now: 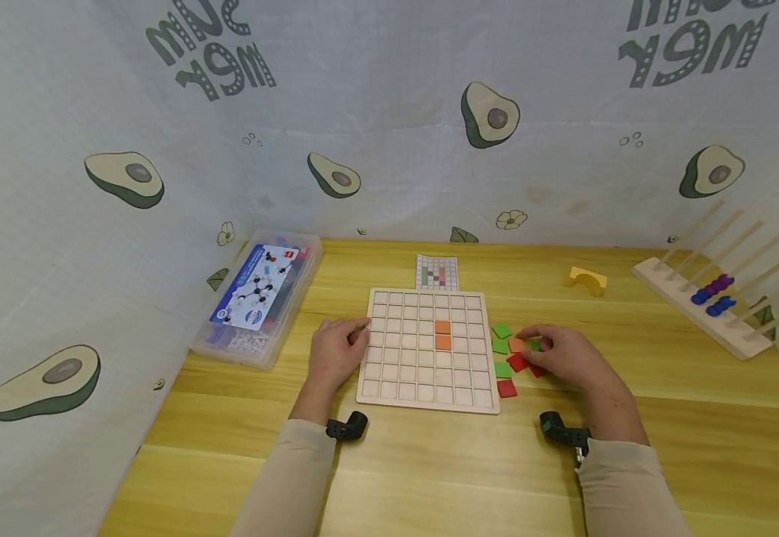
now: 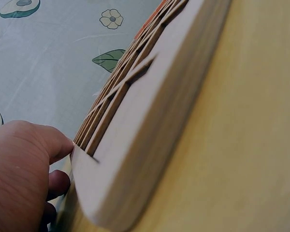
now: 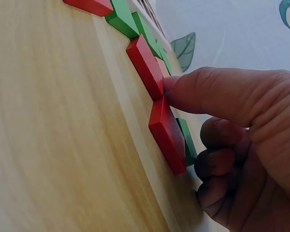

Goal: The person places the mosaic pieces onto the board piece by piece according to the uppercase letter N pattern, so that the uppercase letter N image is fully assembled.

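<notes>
A pale wooden grid board (image 1: pixel 401 372) lies on the table, with two orange tiles (image 1: pixel 442 327) in neighbouring cells of one column. My left hand (image 1: pixel 337 353) rests at the board's left edge, thumb touching its rim in the left wrist view. Beside the board's right side, my right hand (image 1: pixel 567 359) reaches over loose tiles. Its thumb (image 3: pixel 195 92) touches down by a red tile (image 3: pixel 146 65), index finger hidden behind it in the right wrist view. An orange tile (image 1: pixel 515 345) lies between thumb and index fingertips. Another red tile (image 3: pixel 166 133) and green tiles (image 1: pixel 501 330) lie around them.
A small printed grid card (image 1: pixel 438 272) lies behind the board. At left stands a clear plastic box (image 1: pixel 255 291) with a blue label. A yellow arch block (image 1: pixel 586 280) and a wooden peg rack (image 1: pixel 701 309) with blue and purple beads are at right.
</notes>
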The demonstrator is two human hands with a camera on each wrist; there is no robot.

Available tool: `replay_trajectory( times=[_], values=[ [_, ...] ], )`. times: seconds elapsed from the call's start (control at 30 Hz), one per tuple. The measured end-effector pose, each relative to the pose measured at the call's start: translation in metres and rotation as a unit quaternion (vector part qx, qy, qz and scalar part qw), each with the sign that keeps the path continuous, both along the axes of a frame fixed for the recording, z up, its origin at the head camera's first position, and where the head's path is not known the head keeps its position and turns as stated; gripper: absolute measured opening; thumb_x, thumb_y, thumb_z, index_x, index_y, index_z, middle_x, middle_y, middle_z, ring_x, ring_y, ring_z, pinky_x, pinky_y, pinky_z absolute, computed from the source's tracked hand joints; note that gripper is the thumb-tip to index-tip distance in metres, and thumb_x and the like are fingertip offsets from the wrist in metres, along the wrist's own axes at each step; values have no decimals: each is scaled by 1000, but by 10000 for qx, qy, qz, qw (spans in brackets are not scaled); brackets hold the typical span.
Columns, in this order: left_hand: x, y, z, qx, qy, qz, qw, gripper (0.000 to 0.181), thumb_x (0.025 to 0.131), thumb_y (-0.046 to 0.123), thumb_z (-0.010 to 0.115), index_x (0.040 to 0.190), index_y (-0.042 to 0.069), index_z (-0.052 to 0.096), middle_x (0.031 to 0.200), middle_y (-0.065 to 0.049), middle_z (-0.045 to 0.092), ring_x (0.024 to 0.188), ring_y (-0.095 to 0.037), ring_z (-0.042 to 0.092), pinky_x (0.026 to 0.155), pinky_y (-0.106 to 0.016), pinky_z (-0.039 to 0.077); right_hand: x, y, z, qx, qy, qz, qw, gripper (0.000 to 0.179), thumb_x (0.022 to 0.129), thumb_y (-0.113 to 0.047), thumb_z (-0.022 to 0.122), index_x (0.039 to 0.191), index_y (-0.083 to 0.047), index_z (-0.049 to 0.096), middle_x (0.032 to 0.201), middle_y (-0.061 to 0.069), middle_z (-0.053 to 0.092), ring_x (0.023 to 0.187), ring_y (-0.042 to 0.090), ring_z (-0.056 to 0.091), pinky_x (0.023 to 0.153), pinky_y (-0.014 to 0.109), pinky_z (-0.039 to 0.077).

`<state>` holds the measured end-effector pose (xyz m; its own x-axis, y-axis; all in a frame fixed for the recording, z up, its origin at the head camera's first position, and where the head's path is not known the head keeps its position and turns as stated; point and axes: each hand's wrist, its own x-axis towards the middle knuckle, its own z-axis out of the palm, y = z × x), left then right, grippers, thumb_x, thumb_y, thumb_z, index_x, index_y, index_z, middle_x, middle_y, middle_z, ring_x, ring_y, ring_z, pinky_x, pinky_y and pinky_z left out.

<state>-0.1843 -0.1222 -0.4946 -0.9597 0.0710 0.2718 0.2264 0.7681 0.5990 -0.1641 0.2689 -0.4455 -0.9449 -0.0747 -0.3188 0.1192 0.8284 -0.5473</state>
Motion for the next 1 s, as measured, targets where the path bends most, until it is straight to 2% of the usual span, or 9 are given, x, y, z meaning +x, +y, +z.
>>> replay_trajectory(
  times=[0.37,0.7,1.0],
  values=[
    [0,0,1,-8,-93,-11,10000,27,98,27,65,122,23,78,67,4,58,70,-16,43,74,-34,36,1,-1,0,-88,113,3,9999,34,97,-22,68,128,-8,67,80,4,45,70,20,44,59,30,35],
    [1,0,3,-26,9,8,10000,27,97,27,67,120,21,78,67,4,59,69,-16,44,73,-34,37,0,1,0,12,141,44,9999,34,96,-24,68,122,-2,65,80,5,47,70,20,46,59,30,37],
    [0,1,0,-14,68,39,10000,27,97,26,67,120,21,79,67,3,59,70,-17,46,74,-34,37,2,-11,11,96,357,17,9993,39,94,-31,72,123,-5,65,78,3,47,67,19,46,56,29,35]
  ],
)
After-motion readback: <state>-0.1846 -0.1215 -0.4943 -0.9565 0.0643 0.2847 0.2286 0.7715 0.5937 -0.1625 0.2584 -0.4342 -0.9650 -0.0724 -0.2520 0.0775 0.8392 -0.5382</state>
